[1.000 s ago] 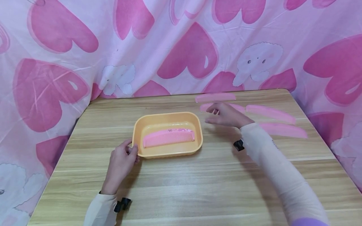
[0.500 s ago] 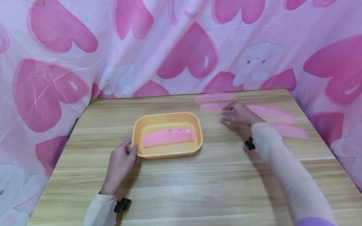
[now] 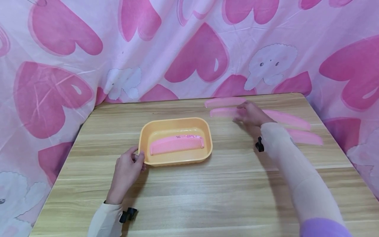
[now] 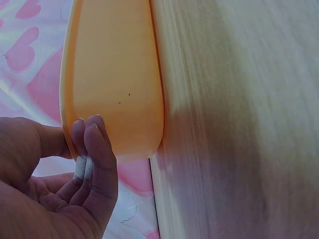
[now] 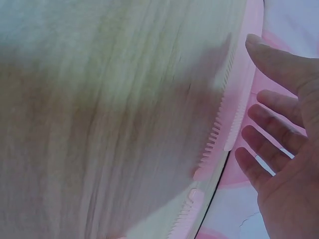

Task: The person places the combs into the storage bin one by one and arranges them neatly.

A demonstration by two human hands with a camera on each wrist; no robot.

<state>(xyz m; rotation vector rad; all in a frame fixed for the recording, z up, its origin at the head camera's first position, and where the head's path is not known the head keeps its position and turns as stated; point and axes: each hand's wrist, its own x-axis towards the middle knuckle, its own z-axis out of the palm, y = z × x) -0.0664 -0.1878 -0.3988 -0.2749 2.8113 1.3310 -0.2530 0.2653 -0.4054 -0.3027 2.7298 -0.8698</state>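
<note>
lying partly beneath right fingers (image 5: 274, 127): a comb (image 3: 222, 113); left fingers (image 4: 102, 167) pinch a tray (image 3: 177, 124).

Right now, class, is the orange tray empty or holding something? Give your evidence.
Holding something: in the head view, one pink comb lies inside the orange tray, within its rim.

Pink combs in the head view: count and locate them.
5: one comb inside the orange tray, two combs at the back of the table, two farther right. The right arm may hide more.
</note>
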